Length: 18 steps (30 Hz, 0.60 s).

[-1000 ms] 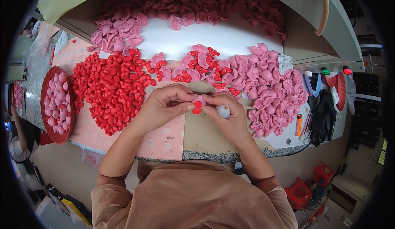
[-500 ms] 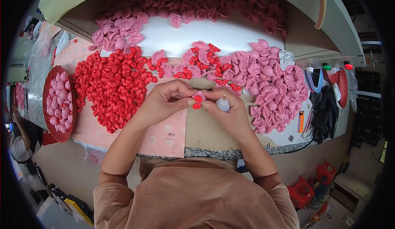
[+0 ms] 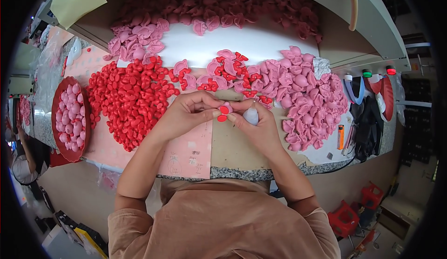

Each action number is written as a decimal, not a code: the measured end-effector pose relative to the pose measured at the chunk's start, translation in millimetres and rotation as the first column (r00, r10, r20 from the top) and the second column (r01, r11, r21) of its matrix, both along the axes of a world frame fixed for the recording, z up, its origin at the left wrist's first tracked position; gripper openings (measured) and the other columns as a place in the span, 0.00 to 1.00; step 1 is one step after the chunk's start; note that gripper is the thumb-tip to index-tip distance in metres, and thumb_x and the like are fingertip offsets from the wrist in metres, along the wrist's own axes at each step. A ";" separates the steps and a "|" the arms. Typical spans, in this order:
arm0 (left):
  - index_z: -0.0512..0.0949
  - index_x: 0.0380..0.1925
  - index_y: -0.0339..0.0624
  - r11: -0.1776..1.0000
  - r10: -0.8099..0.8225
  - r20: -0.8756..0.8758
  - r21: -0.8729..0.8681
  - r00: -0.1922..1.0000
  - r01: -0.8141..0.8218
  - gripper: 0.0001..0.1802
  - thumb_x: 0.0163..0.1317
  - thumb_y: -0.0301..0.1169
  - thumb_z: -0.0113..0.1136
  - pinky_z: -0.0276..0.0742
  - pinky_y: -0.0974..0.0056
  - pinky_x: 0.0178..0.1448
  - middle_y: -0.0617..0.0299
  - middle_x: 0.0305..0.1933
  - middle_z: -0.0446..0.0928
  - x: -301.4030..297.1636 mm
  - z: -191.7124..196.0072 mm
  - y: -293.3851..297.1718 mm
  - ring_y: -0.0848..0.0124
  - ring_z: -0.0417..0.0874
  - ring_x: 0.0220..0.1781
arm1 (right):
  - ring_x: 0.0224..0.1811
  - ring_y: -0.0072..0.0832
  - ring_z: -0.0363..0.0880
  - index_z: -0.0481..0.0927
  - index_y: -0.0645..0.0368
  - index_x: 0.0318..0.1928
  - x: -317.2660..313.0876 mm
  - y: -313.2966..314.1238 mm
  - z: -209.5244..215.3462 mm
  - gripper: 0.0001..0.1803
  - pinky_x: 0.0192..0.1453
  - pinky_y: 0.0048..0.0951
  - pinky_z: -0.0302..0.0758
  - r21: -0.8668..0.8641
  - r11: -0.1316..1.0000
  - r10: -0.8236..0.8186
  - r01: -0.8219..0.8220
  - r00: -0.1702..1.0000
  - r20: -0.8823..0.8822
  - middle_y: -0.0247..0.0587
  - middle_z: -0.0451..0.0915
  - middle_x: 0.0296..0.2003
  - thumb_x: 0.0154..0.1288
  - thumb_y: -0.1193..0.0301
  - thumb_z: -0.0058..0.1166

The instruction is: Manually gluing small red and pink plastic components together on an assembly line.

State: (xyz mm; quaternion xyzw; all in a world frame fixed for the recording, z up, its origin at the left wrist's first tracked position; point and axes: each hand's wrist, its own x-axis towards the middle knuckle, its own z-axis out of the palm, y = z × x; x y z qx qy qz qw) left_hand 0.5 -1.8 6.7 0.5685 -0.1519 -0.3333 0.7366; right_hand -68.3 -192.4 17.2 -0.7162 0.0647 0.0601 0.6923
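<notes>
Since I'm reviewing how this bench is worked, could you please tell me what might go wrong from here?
The right hand holds the pale nozzle bottle close beside the small pink-and-red piece, so a stray squeeze might let out any contents there. The left hand pinches that piece by the fingertips, so it could perhaps slip.

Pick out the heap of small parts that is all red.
The glossy red heap, left of the left hand; the shell heap right of the right hand is pink, and the cluster between mixes both colours.
</notes>
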 end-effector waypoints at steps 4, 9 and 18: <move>0.75 0.39 0.34 1.000 -0.012 0.005 0.002 1.000 0.012 0.08 0.59 0.19 0.55 0.74 0.73 0.50 0.62 0.42 0.77 -1.4 0.3 -0.2 0.77 0.78 0.45 | 0.40 0.17 0.75 0.77 0.63 0.42 0.2 -0.3 5.3 0.11 0.45 0.19 0.72 0.002 1.000 0.023 -0.023 1.000 -0.009 0.33 0.78 0.38 0.58 0.76 0.58; 0.74 0.39 0.34 0.999 -0.009 0.020 -0.030 1.000 0.009 0.08 0.59 0.19 0.55 0.74 0.72 0.50 0.62 0.42 0.76 -1.6 -2.4 0.6 0.77 0.78 0.45 | 0.38 0.16 0.74 0.78 0.64 0.40 0.1 1.6 -0.6 0.10 0.43 0.19 0.71 0.024 1.000 -0.005 0.004 0.999 0.033 0.33 0.77 0.35 0.57 0.76 0.59; 0.74 0.39 0.33 1.000 -0.019 0.028 -0.021 0.999 0.019 0.07 0.59 0.19 0.55 0.74 0.72 0.51 0.61 0.42 0.76 -2.5 0.7 0.8 0.76 0.78 0.45 | 0.44 0.19 0.75 0.76 0.63 0.42 -1.0 -0.5 0.2 0.10 0.48 0.22 0.73 -0.012 0.999 0.047 -0.047 0.999 0.018 0.38 0.79 0.43 0.58 0.78 0.57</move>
